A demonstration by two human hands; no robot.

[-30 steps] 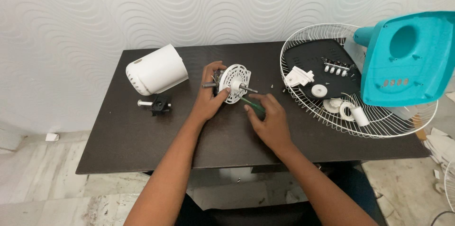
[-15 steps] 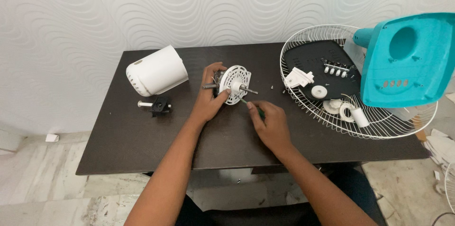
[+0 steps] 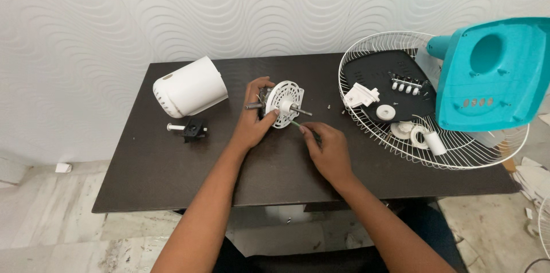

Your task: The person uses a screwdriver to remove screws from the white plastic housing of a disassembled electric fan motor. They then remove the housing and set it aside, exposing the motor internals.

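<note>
Since a second ago your right hand (image 3: 326,150) has loosened its full grip on the green-handled screwdriver (image 3: 298,127): then the handle sat in your fist close under the motor, and now only a short green piece shows past your fingertips, which pinch it just beside the motor's lower edge. Your left hand (image 3: 255,118) has stayed where it was, wrapped around the back of the fan motor (image 3: 281,104), grasping it on its side so the round white slotted face turns toward your right hand and the metal shaft (image 3: 301,111) points out over the dark counter (image 3: 172,175). The motor rests near the middle of the counter, well back from the front edge. To the left lies the white rounded motor cover (image 3: 190,87), tipped on its side, with a small black part (image 3: 193,130) carrying a white peg just in front of it; neither has moved. On the right, the white wire fan guard (image 3: 458,155) lies flat and overhangs the counter edge, holding a black plate (image 3: 381,75), a white bracket (image 3: 361,95) and a few small white rings and caps (image 3: 415,132). The teal plastic fan base (image 3: 492,75) leans over the guard's far side; a row of small round buttons shows on its face, too small to tell more.
</note>
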